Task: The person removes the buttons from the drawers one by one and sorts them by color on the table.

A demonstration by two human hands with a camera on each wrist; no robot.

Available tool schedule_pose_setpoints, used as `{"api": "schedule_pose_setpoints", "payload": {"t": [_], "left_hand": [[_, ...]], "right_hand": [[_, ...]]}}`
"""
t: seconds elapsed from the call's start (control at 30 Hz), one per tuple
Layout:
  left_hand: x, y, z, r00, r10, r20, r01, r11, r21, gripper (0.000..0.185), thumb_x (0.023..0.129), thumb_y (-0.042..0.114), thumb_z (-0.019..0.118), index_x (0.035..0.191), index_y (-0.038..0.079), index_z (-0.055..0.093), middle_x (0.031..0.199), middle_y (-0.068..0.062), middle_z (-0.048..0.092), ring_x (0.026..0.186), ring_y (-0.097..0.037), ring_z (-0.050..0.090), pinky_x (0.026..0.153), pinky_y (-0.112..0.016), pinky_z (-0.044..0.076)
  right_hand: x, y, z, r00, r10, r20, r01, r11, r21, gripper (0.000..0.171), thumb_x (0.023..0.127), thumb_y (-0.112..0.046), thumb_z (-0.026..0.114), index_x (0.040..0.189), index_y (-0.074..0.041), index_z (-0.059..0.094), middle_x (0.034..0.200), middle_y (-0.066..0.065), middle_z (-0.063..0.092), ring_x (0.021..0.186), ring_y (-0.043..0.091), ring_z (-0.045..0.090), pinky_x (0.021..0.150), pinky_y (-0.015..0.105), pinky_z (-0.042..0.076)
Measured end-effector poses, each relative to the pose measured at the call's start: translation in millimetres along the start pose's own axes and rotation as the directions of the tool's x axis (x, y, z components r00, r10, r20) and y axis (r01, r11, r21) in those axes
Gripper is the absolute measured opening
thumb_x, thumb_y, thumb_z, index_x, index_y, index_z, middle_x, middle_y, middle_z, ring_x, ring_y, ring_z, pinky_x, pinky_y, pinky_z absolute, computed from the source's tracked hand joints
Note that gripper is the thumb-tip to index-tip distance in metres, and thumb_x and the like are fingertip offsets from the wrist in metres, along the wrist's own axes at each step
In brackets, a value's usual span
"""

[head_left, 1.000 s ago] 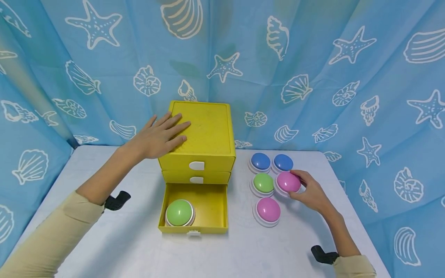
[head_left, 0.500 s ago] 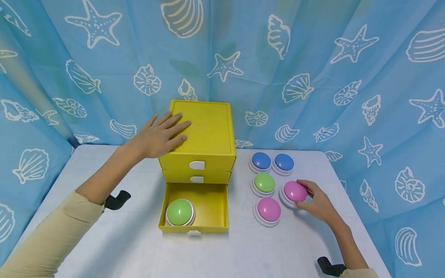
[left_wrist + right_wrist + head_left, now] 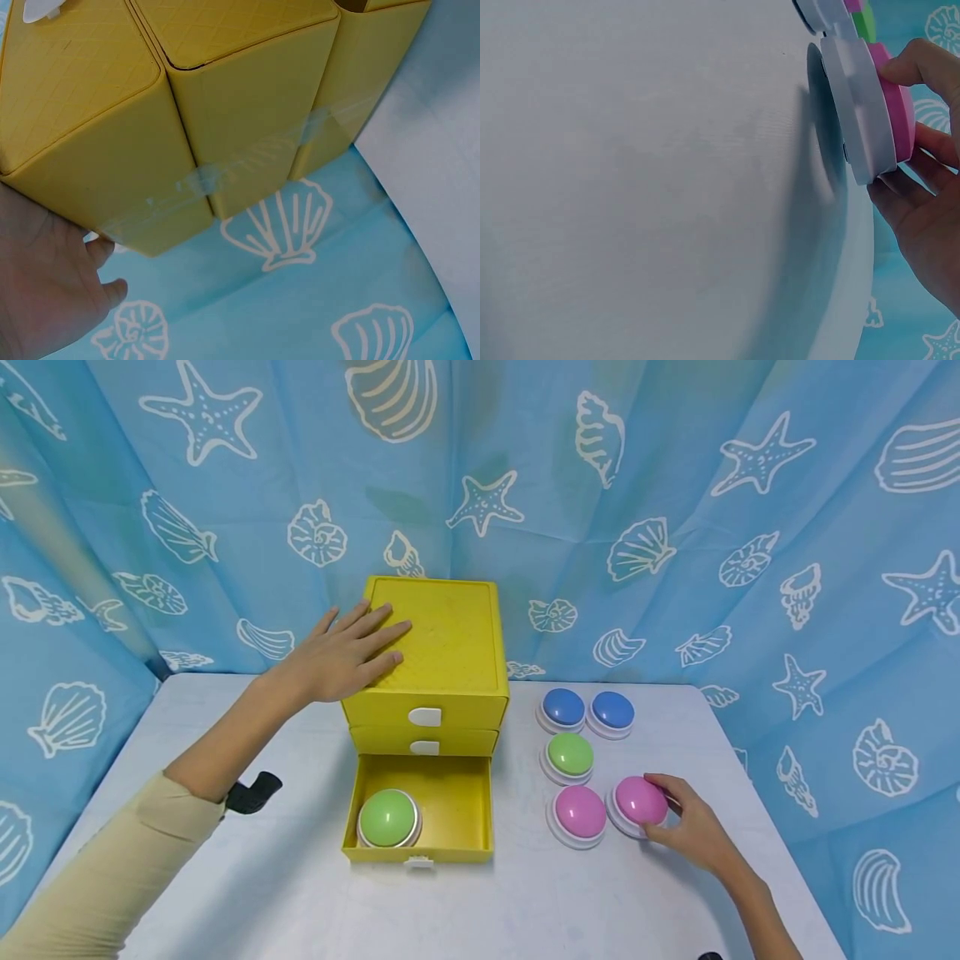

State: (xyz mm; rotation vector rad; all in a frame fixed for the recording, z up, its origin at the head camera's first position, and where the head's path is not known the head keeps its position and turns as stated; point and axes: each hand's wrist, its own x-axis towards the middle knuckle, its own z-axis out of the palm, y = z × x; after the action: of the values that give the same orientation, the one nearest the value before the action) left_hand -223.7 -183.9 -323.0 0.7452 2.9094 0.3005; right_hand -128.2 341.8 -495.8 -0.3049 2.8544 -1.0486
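My left hand (image 3: 341, 656) lies with spread, straight fingers on top of a yellow drawer cabinet (image 3: 450, 635); the left wrist view shows the cabinet's side (image 3: 247, 127). Its bottom drawer (image 3: 457, 810) is pulled out and holds a green dome push button (image 3: 387, 818) at the left. My right hand (image 3: 693, 827) grips a pink dome push button (image 3: 641, 800) with a white base, thumb and fingers around the dome. In the right wrist view this pink button (image 3: 892, 112) shows a shadow beneath its base. Right beside it sits another pink button (image 3: 581, 812).
Behind the pink pair stand a green button (image 3: 570, 753) and two blue buttons, the left one (image 3: 563, 707) and the right one (image 3: 612, 710). All are on a white table (image 3: 300, 893). A blue seashell curtain (image 3: 675, 468) hangs behind and at the sides.
My right hand has drawn the pink button toward me and slightly right, from beside the green button to beside the other pink one. My left hand has stayed on the cabinet.
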Motion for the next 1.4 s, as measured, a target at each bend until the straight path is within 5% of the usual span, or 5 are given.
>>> {"api": "schedule_pose_setpoints", "payload": {"t": [1.07,1.23,1.4], "left_hand": [[-1.6,1.7,0.3,1.0,-0.002,0.0,0.002,1.0,0.0,0.063,0.108,0.053,0.025,0.161,0.019,0.021,0.166,-0.014,0.008,0.151,-0.037,-0.003,0.116,-0.06,-0.006],[-1.0,1.5,1.3,1.0,-0.004,-0.003,0.004,1.0,0.002,0.064,0.108,0.054,0.024,0.162,0.02,0.021,0.166,-0.014,0.009,0.151,-0.036,-0.003,0.116,-0.06,-0.006],[-0.3,1.5,1.3,1.0,-0.004,-0.007,0.004,1.0,0.003,0.063,0.108,0.053,0.025,0.161,0.02,0.022,0.166,-0.014,0.009,0.151,-0.036,-0.003,0.116,-0.06,-0.006]], "right_hand": [[-14,-2,9,1.0,0.009,0.017,-0.01,0.998,0.056,0.079,0.08,-0.017,0.084,0.145,-0.001,0.042,0.143,0.024,0.044,0.132,0.044,0.041,0.102,0.057,0.038],[-12,-12,5,0.999,-0.029,-0.028,0.029,1.0,0.002,0.066,0.086,-0.022,0.08,0.142,-0.006,0.049,0.144,0.022,0.045,0.134,0.045,0.038,0.1,0.065,0.038],[-8,-32,2,0.989,-0.113,-0.092,0.112,0.994,-0.017,0.051,0.09,-0.017,0.077,0.136,-0.007,0.057,0.137,0.016,0.055,0.128,0.038,0.049,0.099,0.05,0.042]]}}
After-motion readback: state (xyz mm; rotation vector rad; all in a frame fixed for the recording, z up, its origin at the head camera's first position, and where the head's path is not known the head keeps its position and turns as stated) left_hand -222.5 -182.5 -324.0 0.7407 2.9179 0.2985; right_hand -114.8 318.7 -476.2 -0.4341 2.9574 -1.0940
